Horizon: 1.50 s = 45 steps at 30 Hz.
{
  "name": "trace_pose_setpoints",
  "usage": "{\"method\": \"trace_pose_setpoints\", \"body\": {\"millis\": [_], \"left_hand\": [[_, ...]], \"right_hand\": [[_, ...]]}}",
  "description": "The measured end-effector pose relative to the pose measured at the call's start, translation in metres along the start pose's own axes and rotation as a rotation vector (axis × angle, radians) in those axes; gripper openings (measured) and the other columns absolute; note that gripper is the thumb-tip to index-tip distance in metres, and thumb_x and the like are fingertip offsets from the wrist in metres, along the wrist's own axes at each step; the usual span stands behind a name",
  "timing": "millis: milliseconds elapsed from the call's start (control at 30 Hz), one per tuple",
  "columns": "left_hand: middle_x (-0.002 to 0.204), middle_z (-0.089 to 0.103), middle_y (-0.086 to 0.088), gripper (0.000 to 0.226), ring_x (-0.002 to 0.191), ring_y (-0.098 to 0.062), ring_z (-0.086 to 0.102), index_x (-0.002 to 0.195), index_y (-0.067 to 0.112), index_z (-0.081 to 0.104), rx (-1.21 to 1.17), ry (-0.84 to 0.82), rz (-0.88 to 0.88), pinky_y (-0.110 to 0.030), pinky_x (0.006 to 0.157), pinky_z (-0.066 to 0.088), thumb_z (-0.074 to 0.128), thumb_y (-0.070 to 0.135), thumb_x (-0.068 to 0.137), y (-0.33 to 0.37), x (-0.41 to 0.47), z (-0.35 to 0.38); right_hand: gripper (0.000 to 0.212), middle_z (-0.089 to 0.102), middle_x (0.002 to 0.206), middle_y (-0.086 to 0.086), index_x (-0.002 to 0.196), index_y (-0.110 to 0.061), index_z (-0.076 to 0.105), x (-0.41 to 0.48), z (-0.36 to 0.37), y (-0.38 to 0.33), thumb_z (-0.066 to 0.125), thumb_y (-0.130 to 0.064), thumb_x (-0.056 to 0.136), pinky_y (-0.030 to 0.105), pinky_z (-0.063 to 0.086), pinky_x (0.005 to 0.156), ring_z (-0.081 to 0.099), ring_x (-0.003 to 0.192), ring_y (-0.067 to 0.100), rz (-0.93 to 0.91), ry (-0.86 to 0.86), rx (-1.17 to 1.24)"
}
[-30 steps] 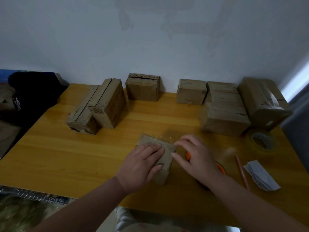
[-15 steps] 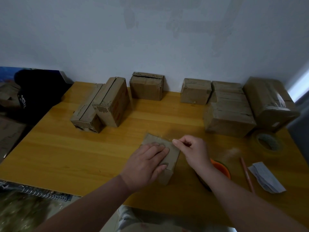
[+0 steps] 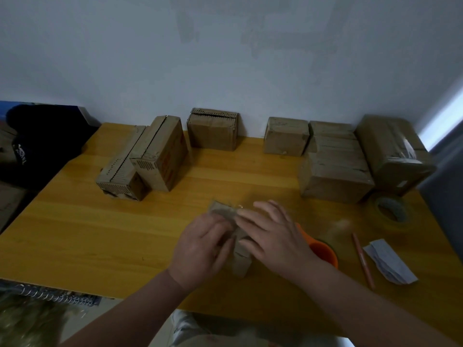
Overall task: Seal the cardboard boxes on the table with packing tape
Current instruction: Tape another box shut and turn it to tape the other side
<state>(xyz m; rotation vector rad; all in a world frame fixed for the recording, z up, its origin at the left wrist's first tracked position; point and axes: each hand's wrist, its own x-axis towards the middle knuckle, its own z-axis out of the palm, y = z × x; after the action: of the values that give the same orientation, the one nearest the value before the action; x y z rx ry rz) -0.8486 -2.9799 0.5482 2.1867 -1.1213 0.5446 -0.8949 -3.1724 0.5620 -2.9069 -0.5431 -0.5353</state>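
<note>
A small cardboard box (image 3: 241,264) sits near the front middle of the yellow wooden table (image 3: 100,234), with clear tape across its top. My left hand (image 3: 200,249) lies flat on the box's left side. My right hand (image 3: 273,236) presses with straight fingers across its top and right side. Both hands hide most of the box. An orange tape dispenser (image 3: 323,251) lies just right of my right hand. A roll of clear packing tape (image 3: 392,212) rests at the right.
Several more cardboard boxes line the back: two on the left (image 3: 150,156), one at the wall (image 3: 213,131), a group on the right (image 3: 335,171). A pencil (image 3: 363,261) and folded paper (image 3: 390,261) lie at the right. A spiral notebook (image 3: 50,294) sits at the front left.
My right hand, which was pinching at the box's far right corner, has flattened and now lies over the top of the box. My left hand stays on the box.
</note>
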Motion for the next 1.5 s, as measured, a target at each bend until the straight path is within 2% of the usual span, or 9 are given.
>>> {"method": "trace_pose_setpoints", "body": {"millis": [133,267,667,800,900,1000,1200,1367,1500], "left_hand": [[0.119,0.044,-0.008,0.063,0.112,-0.018,0.043,0.121,0.012,0.045,-0.011,0.057,-0.403,-0.027,0.093,0.038,0.061,0.055,0.077,-0.006,-0.003,-0.002],[0.151,0.027,0.001,0.097,0.137,-0.012,0.027,0.151,0.02,0.023,-0.168,-0.155,-0.619,-0.033,0.11,0.031,0.048,0.074,0.074,-0.013,-0.005,-0.001],[0.157,0.009,0.011,0.077,0.145,-0.007,0.001,0.15,0.032,0.023,0.013,-0.34,-0.382,-0.017,0.113,0.001,0.014,0.076,0.087,-0.016,-0.002,-0.004],[0.159,0.008,0.012,0.057,0.145,-0.002,0.008,0.141,0.041,0.036,-0.277,-0.383,-0.413,-0.023,0.115,0.017,0.035,0.067,0.09,-0.02,0.003,-0.006],[0.145,0.032,0.021,0.03,0.135,0.012,0.025,0.117,0.029,0.066,-0.609,-0.304,-0.559,-0.018,0.104,0.036,0.059,0.037,0.089,-0.019,0.018,-0.015],[0.13,0.051,0.019,0.026,0.117,0.007,0.048,0.113,0.027,0.063,-0.651,-0.189,-0.767,-0.023,0.09,0.048,0.064,0.018,0.089,-0.029,0.037,-0.02],[0.111,0.067,-0.011,0.037,0.102,-0.021,0.063,0.113,0.011,0.066,-0.94,-0.541,-0.981,-0.035,0.091,0.048,0.069,0.017,0.077,-0.059,0.057,-0.019],[0.079,0.072,-0.003,0.007,0.078,-0.013,0.067,0.076,0.014,0.075,-0.965,-0.542,-0.902,-0.025,0.074,0.052,0.07,0.015,0.071,-0.065,0.064,-0.015],[0.07,0.067,0.001,0.014,0.07,-0.01,0.061,0.078,0.006,0.067,-0.957,-0.521,-0.864,-0.024,0.07,0.048,0.068,0.019,0.074,-0.067,0.061,-0.011]], "right_hand": [[0.06,0.013,0.159,-0.005,0.142,-0.033,0.041,0.008,-0.012,0.006,0.033,-0.062,0.091,0.039,-0.01,0.116,0.0,0.146,0.017,0.11,-0.245,0.043],[0.077,-0.004,0.161,-0.012,0.152,-0.034,0.019,0.011,-0.019,0.01,0.024,-0.072,0.085,0.036,-0.024,0.113,-0.024,0.142,0.007,0.151,-0.401,0.103],[0.08,0.004,0.161,-0.014,0.155,-0.029,0.005,0.012,-0.017,0.008,0.026,-0.069,0.089,0.033,-0.019,0.115,-0.012,0.146,0.007,0.188,-0.444,0.151],[0.078,0.003,0.16,-0.014,0.155,-0.028,0.005,0.011,-0.017,0.009,0.025,-0.067,0.09,0.03,-0.021,0.114,-0.012,0.145,0.006,0.187,-0.446,0.183],[0.078,0.003,0.161,-0.015,0.155,-0.028,0.006,0.012,-0.019,0.01,0.025,-0.066,0.089,0.028,-0.021,0.113,-0.012,0.145,0.005,0.181,-0.446,0.19],[0.08,0.005,0.16,-0.015,0.154,-0.028,0.009,0.012,-0.02,0.01,0.028,-0.068,0.087,0.026,-0.022,0.111,-0.011,0.145,0.004,0.165,-0.438,0.199],[0.077,0.014,0.159,-0.014,0.153,-0.028,0.017,0.013,-0.019,0.008,0.029,-0.065,0.086,0.024,-0.018,0.111,-0.005,0.145,0.006,0.124,-0.393,0.231],[0.064,0.026,0.155,-0.01,0.143,-0.03,0.039,0.012,-0.015,0.004,0.042,-0.06,0.087,0.027,0.001,0.114,0.009,0.145,0.011,0.139,-0.298,0.304],[0.054,0.03,0.152,-0.007,0.134,-0.029,0.043,0.011,-0.017,0.005,0.059,-0.051,0.087,0.024,0.011,0.111,0.017,0.143,0.013,0.192,-0.244,0.326]]}}
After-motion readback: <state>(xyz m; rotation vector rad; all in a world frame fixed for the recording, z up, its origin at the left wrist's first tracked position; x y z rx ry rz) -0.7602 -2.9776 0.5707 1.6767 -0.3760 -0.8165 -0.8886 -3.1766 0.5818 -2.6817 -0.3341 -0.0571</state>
